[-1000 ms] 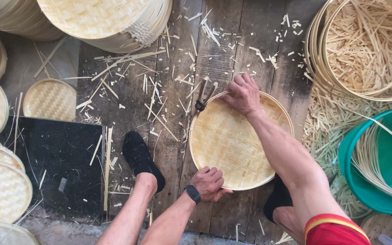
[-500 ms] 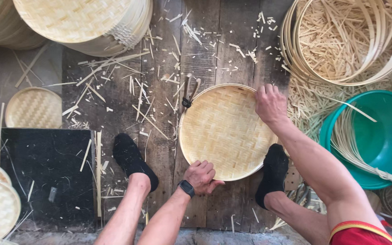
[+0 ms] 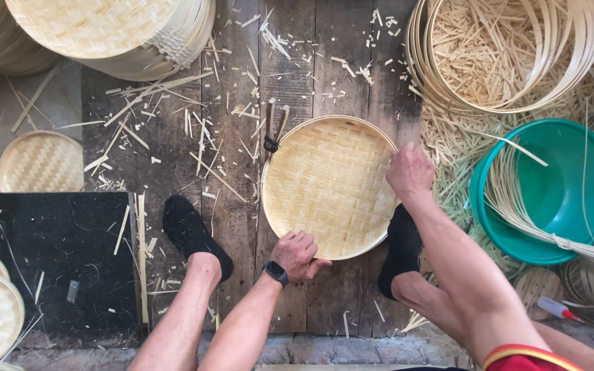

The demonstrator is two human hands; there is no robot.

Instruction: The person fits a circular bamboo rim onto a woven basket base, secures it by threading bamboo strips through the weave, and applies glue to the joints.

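Bamboo, pale and tightly woven in a herringbone pattern, makes up the round tray (image 3: 329, 187) that lies flat on the dark wooden floorboards (image 3: 232, 227) between the person's two black-socked feet. From the head view, the left hand (image 3: 298, 254) curls over the near rim with its fingers pressed together against the edge, and the right hand (image 3: 409, 172) clamps the right rim, fingers folded down on it; whether anything thin is pinched under either hand I cannot tell. As a judgement, the weaving of the face looks finished and a hoop already runs round the edge, so what is left seems to be work on the rim itself. A small dark-handled tool (image 3: 271, 142) lies touching the far-left edge of the tray, not in use. Cut slivers litter the boards. Finished trays (image 3: 104, 27) are stacked at the far left, bare bamboo hoops (image 3: 421, 55) rest at the far right over loose strips, and a green basin (image 3: 586, 158) on the right holds a bundle of long strips.
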